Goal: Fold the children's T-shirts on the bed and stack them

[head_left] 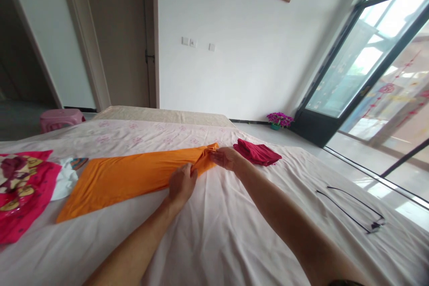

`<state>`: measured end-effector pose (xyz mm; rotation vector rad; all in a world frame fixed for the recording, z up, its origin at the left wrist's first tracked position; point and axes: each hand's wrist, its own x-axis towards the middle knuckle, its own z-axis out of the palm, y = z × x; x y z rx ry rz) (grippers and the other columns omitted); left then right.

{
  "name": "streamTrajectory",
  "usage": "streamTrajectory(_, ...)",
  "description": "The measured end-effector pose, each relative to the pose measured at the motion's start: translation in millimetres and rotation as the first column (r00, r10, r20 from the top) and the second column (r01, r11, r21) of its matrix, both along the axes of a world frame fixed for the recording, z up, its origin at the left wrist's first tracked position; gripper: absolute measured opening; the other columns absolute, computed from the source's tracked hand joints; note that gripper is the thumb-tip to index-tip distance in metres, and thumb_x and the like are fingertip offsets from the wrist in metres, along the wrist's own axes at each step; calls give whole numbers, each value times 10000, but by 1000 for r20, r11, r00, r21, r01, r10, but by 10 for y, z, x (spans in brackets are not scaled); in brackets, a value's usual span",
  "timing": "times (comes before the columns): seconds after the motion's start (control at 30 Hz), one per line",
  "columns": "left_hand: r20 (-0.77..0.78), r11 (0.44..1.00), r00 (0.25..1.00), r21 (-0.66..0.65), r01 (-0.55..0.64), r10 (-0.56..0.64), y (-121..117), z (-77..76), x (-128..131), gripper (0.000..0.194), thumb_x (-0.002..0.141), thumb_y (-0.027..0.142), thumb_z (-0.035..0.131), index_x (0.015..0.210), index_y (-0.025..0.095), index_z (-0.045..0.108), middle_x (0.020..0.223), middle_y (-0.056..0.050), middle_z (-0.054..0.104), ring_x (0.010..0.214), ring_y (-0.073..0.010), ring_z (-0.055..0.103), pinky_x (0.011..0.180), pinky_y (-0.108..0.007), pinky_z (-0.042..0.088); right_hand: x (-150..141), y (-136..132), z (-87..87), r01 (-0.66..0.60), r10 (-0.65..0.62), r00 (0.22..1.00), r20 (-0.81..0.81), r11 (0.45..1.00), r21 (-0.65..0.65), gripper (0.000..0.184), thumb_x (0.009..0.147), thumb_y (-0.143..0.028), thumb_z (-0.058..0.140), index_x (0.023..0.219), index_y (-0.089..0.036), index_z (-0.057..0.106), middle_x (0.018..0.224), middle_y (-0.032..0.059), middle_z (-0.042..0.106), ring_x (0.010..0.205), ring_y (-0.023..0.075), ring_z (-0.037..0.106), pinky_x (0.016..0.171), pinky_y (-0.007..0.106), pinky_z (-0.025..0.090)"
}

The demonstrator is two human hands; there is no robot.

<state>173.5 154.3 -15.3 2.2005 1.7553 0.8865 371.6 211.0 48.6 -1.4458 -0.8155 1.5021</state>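
Note:
An orange garment lies stretched across the bed, folded long and narrow. My left hand pinches its near edge close to the narrow right end, fingers closed on the cloth. My right hand grips the bunched right tip of the same garment. A folded dark red cloth lies just right of my right hand, apart from it.
The bed has a pale pink sheet. A bright pink printed cloth and a white piece lie at the left. A black cord rests at the right. A pink stool, flower pot and glass door stand beyond.

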Motion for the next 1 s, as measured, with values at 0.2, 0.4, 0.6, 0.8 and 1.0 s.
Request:
streamTrajectory(0.2,-6,994,997,-79,-73,73,29,12,-53,358,948,332,457,1268,196,541,1053,-128,731,898,-257,683,729,-360,449,-104,127,-269,96,-125,959,253,988,125,169,819,-58,551,949,-110,644,727,36,660,610,115,633,619,215,560)
streamTrajectory(0.4,-107,972,994,228,62,-38,34,-38,-32,420,921,196,475,1331,234,563,1252,-128,648,1157,-263,590,1004,-420,425,-118,-87,-381,-261,-122,608,785,903,342,356,866,-149,516,1157,-236,703,1249,39,678,1212,225,581,1061,343,430)
streamTrajectory(0.6,-226,944,938,139,298,-263,37,-197,-34,405,977,317,426,1330,195,582,1413,-132,571,1365,-292,449,1156,-511,293,-165,-169,-620,-644,-48,-37,998,765,13,547,1030,-426,309,1532,-218,366,1597,69,319,1497,240,210,1214,438,150)
streamTrajectory(0.8,-224,977,957,62,204,-186,28,-256,-78,551,967,475,413,1445,206,470,1523,-157,446,1430,-338,363,1160,-602,231,-128,-142,-681,-597,-35,-86,996,802,-24,586,1036,-453,250,1562,-198,294,1614,77,268,1504,240,183,1220,439,97)
streamTrajectory(1.0,-75,958,957,37,285,-281,-52,-184,-308,546,971,449,420,1426,156,491,1495,-147,487,1412,-260,411,1184,-457,299,-228,-181,-568,-534,-28,-157,987,843,-61,575,1036,-426,257,1540,-165,344,1612,99,271,1504,271,175,1216,488,43)
